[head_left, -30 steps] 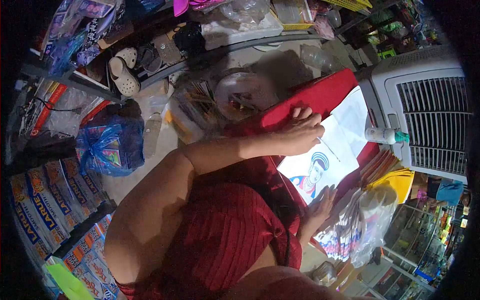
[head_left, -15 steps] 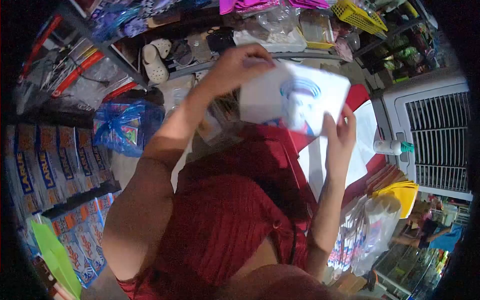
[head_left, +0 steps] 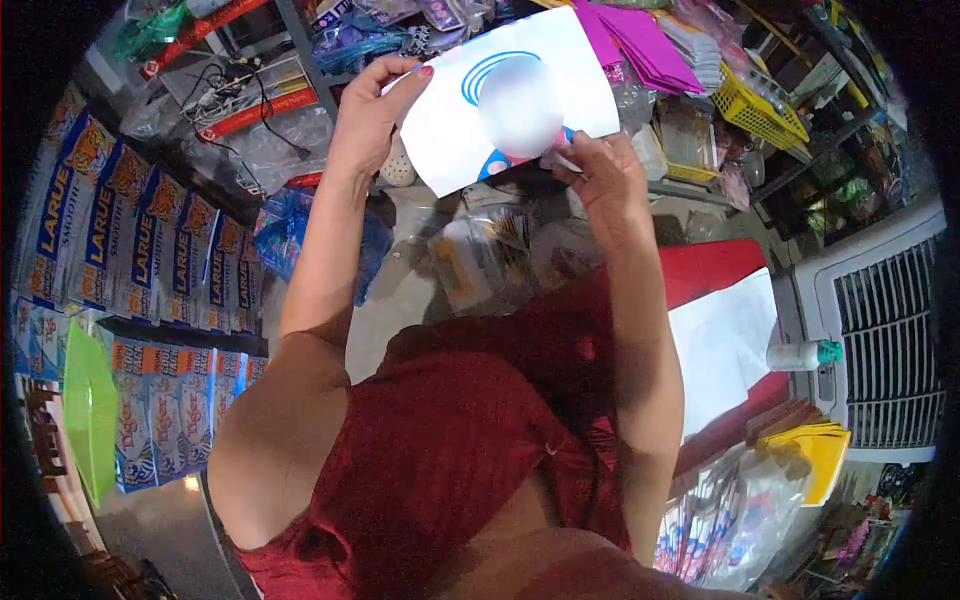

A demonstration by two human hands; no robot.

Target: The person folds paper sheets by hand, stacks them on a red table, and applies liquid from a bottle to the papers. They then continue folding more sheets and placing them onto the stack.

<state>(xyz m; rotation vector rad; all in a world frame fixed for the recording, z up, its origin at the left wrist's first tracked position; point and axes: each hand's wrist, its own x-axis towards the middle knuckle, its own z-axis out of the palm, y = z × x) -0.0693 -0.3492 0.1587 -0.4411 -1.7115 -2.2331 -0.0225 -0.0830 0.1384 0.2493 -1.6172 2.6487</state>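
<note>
A white printed sheet [head_left: 585, 75] with blue curved lines and a blurred round area is held up, tilted, in front of the shelves. My left hand [head_left: 375, 110] pinches its upper left edge between thumb and fingers. At the lower right edge, my right hand [head_left: 605, 175] grips the same sheet with bent fingers. More white paper [head_left: 725, 345] lies on a red surface [head_left: 715, 265] to the right of my right forearm. Beside that paper is a white bottle with a green cap [head_left: 800, 356].
Stacked beer cartons [head_left: 140, 230] stand at the left, near a green tray-like object [head_left: 90, 415]. A blue plastic bag [head_left: 325, 240] sits beyond my left forearm. Shelves hold magenta packets [head_left: 645, 50] and a yellow basket [head_left: 760, 110]. A slatted white unit [head_left: 895, 330] is at the right.
Both hands have lifted the sheet up and to the left, and it now tilts the other way. The camera view has shifted, showing more of the cartons.
</note>
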